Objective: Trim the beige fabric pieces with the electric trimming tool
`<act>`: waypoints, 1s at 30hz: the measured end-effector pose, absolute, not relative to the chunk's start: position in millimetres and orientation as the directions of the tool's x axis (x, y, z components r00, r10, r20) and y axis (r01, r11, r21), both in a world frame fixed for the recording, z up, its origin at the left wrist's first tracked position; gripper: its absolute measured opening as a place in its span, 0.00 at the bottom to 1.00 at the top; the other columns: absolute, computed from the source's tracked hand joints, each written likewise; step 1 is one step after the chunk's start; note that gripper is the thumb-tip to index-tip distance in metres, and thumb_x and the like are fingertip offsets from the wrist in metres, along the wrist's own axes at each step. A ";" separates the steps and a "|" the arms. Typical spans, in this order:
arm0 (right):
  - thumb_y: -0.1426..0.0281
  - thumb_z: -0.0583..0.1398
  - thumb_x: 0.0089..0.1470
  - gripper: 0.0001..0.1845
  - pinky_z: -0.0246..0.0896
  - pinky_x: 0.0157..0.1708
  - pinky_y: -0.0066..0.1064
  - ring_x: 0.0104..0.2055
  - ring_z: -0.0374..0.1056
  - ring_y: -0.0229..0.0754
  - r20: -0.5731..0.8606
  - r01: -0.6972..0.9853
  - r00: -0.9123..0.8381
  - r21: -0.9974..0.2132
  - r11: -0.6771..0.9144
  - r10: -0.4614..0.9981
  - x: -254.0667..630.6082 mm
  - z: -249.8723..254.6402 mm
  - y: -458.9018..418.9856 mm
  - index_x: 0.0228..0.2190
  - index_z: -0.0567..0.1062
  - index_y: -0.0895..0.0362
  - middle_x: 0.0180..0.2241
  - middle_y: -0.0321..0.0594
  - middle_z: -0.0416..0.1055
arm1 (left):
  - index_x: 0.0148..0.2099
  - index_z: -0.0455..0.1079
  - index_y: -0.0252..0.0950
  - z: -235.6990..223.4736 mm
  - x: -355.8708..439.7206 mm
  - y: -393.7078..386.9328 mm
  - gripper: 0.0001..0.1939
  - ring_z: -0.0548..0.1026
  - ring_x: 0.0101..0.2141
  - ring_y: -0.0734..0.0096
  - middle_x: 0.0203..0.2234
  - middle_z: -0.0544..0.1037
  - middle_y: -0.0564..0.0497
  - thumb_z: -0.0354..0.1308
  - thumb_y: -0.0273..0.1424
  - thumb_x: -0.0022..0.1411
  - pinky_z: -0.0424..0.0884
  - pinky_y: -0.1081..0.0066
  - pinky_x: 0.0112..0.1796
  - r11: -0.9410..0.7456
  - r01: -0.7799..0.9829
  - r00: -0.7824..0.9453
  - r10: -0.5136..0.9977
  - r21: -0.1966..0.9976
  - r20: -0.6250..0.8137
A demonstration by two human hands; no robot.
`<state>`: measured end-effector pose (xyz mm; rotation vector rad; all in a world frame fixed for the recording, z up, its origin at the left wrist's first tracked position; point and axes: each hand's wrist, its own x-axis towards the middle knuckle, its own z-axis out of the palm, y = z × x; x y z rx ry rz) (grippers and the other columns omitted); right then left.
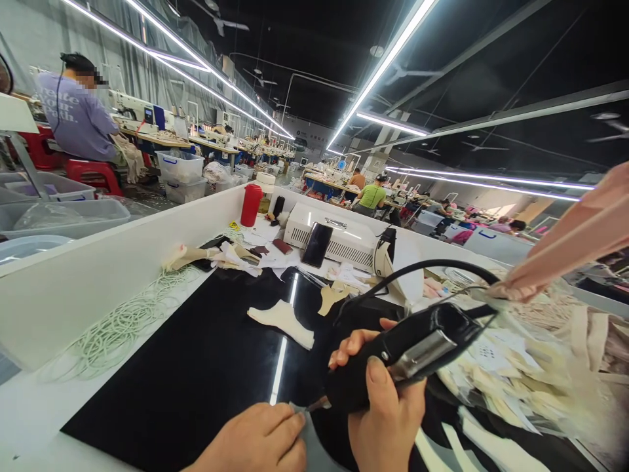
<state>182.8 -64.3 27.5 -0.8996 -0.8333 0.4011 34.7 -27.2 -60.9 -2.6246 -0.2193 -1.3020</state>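
Note:
My right hand is wrapped round a black corded hand tool with a metal plate on its side. Its small tip points down at the near edge of the black mat. My left hand lies closed beside the tip, fingers pressed on a thin grey piece that I cannot make out well. The tool's black cable arcs up and to the right. A cream cut fabric piece lies on the mat ahead of my hands.
A white raised wall bounds the table at left, with a pile of pale elastic cord beside it. A red bottle, a white machine and a phone stand at the back. Cream fabric pieces heap at right. People sew at tables beyond.

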 end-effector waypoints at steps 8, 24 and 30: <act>0.62 0.65 0.62 0.18 0.73 0.31 0.36 0.29 0.70 0.39 0.511 0.029 0.573 -0.795 0.607 0.641 181.1 22.5 -59.6 0.52 0.69 0.46 0.32 0.32 0.72 | 0.36 0.74 0.34 -57.9 35.6 -25.8 0.15 0.81 0.32 0.70 0.35 0.83 0.51 0.50 0.25 0.76 0.79 0.72 0.34 -0.970 0.212 0.599 0.036 -0.115 0.800; 0.61 0.66 0.62 0.18 0.72 0.33 0.33 0.30 0.70 0.37 0.439 -0.058 0.613 -0.804 0.591 0.657 172.4 24.2 -57.9 0.51 0.70 0.44 0.32 0.30 0.72 | 0.35 0.73 0.35 -62.6 35.7 -24.7 0.16 0.81 0.34 0.72 0.36 0.84 0.54 0.49 0.21 0.74 0.77 0.74 0.35 -0.964 0.231 0.561 0.024 -0.128 0.828; 0.60 0.66 0.62 0.18 0.72 0.34 0.33 0.30 0.70 0.37 0.464 -0.044 0.578 -0.803 0.594 0.671 172.5 19.8 -54.4 0.51 0.69 0.43 0.32 0.30 0.73 | 0.39 0.75 0.36 -69.8 33.7 -24.4 0.14 0.80 0.36 0.71 0.38 0.84 0.53 0.49 0.23 0.75 0.77 0.73 0.35 -0.966 0.226 0.600 0.035 -0.127 0.799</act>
